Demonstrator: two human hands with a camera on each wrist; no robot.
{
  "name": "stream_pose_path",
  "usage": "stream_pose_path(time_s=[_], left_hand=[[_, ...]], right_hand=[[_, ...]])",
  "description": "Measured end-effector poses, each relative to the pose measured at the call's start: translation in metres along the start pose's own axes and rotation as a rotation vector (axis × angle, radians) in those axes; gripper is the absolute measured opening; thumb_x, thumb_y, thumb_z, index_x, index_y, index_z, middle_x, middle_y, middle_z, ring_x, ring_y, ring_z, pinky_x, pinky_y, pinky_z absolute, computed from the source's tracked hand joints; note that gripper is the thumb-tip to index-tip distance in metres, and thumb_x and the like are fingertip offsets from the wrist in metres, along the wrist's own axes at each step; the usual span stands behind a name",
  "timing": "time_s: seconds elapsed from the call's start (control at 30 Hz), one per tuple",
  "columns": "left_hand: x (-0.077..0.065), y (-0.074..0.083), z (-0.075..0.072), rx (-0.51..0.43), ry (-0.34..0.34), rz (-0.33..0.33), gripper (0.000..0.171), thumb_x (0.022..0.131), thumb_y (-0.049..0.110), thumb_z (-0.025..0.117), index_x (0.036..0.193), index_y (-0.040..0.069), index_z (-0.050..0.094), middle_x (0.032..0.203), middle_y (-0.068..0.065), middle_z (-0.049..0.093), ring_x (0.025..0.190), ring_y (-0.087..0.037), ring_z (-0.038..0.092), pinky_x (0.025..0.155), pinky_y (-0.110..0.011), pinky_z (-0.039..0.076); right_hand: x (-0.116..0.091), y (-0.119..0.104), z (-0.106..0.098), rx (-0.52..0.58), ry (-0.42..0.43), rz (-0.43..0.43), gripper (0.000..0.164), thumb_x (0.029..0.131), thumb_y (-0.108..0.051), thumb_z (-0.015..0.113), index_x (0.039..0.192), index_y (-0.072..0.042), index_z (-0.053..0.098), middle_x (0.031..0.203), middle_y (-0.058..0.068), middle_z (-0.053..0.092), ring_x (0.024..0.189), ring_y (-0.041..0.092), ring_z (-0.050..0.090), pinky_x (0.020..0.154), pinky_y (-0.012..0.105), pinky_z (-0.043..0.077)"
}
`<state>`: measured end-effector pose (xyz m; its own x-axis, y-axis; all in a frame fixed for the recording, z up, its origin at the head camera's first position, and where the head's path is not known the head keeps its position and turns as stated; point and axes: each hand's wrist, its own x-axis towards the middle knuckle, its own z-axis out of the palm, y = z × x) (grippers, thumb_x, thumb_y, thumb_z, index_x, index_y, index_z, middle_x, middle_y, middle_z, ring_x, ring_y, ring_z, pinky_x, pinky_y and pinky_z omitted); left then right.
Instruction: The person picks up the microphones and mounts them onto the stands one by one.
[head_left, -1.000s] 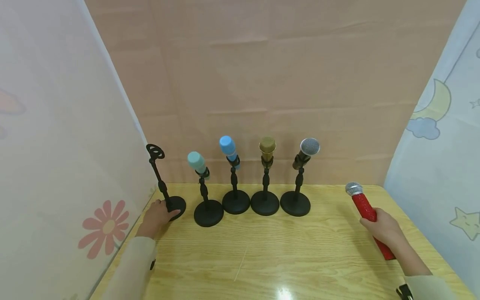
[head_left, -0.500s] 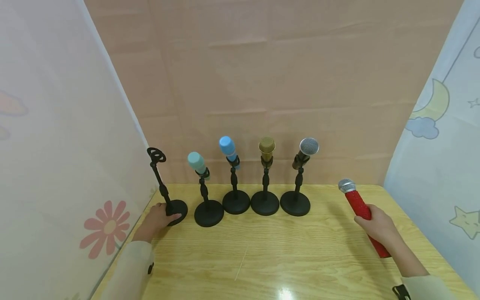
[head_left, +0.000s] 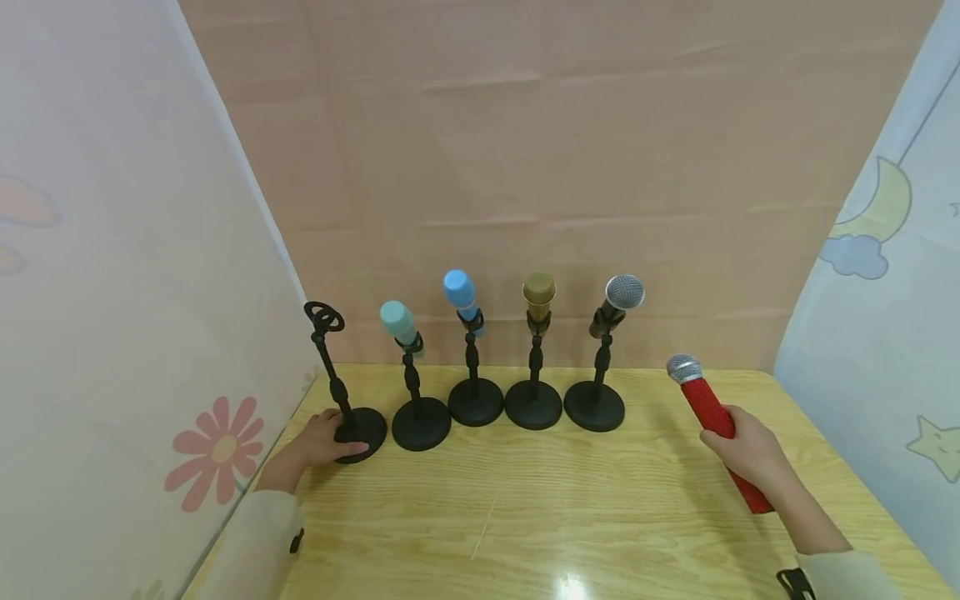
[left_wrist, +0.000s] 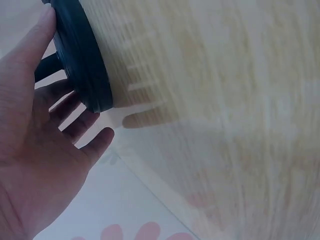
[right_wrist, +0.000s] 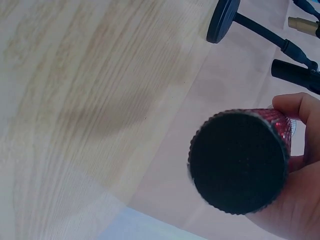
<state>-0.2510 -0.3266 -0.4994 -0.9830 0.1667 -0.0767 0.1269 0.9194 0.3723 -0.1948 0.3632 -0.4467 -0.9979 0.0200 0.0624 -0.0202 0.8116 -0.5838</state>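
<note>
At the far left of the table, my left hand [head_left: 318, 439] holds the round base of a black microphone stand [head_left: 371, 427], the thumb lying over the base. The ring-shaped clip on top of that stand has no microphone in it. The left wrist view shows the thumb and fingers around the base [left_wrist: 82, 55], close to the tabletop. Over on the right, my right hand [head_left: 746, 450] grips a glittery red microphone [head_left: 707, 406] above the table, its silver head tilted up and leftward. In the right wrist view the microphone's black end cap [right_wrist: 240, 162] faces the camera.
Several black stands bear microphones in a row: teal [head_left: 397, 321], blue [head_left: 459, 289], gold [head_left: 538, 292] and black with a silver head [head_left: 622, 293]. Behind the wooden table [head_left: 525, 508] hangs a tan backdrop [head_left: 555, 150]; patterned white sheets flank both sides.
My left hand has slid the bare stand rightward and nearer to me, closer to the teal microphone's stand. My right hand has carried the red microphone a little to the left.
</note>
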Motion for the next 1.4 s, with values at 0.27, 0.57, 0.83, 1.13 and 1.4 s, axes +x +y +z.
stream_pose_path(time_s=[0.27,0.57,0.83,1.13,1.4], left_hand=[[-0.011,0.007,-0.006,-0.009,-0.016,0.086,0.09,0.08,0.048,0.083,0.136,-0.015,0.053,0.14,-0.037,0.045,0.126,-0.059,0.043,0.103,-0.066,0.04],[-0.022,0.013,-0.002,-0.047,-0.029,0.159,0.082,0.075,0.041,0.089,0.13,-0.013,0.059,0.136,-0.03,0.051,0.123,-0.053,0.048,0.101,-0.065,0.043],[-0.032,0.025,0.001,-0.088,-0.078,0.199,0.083,0.071,0.036,0.092,0.13,-0.013,0.06,0.144,-0.034,0.046,0.132,-0.054,0.044,0.106,-0.066,0.039],[-0.045,0.064,0.007,-0.137,-0.168,0.202,0.081,0.07,0.03,0.094,0.134,-0.006,0.061,0.152,-0.032,0.04,0.141,-0.054,0.033,0.11,-0.07,0.031],[-0.05,0.083,0.025,-0.068,-0.142,0.229,0.084,0.071,0.045,0.091,0.135,-0.003,0.062,0.152,-0.025,0.044,0.141,-0.047,0.039,0.109,-0.065,0.037]], right_hand=[[-0.002,-0.002,0.001,-0.008,0.004,-0.009,0.065,0.098,-0.024,0.06,0.139,0.02,0.035,0.11,0.035,0.058,0.078,0.029,0.06,0.059,0.036,0.049],[-0.004,-0.005,0.004,0.007,0.018,-0.028,0.062,0.098,-0.022,0.059,0.14,0.018,0.036,0.112,0.033,0.059,0.078,0.028,0.06,0.059,0.035,0.048],[-0.008,-0.013,0.006,0.044,0.005,-0.013,0.064,0.099,-0.024,0.058,0.142,0.017,0.032,0.113,0.033,0.058,0.08,0.028,0.061,0.06,0.035,0.048],[-0.015,-0.033,0.014,0.285,-0.009,0.003,0.07,0.1,-0.02,0.053,0.148,0.016,0.017,0.125,0.034,0.05,0.093,0.032,0.062,0.068,0.037,0.051],[-0.019,-0.043,0.017,0.297,0.006,-0.009,0.061,0.102,-0.025,0.054,0.146,0.008,0.027,0.118,0.028,0.056,0.09,0.029,0.061,0.066,0.037,0.05]])
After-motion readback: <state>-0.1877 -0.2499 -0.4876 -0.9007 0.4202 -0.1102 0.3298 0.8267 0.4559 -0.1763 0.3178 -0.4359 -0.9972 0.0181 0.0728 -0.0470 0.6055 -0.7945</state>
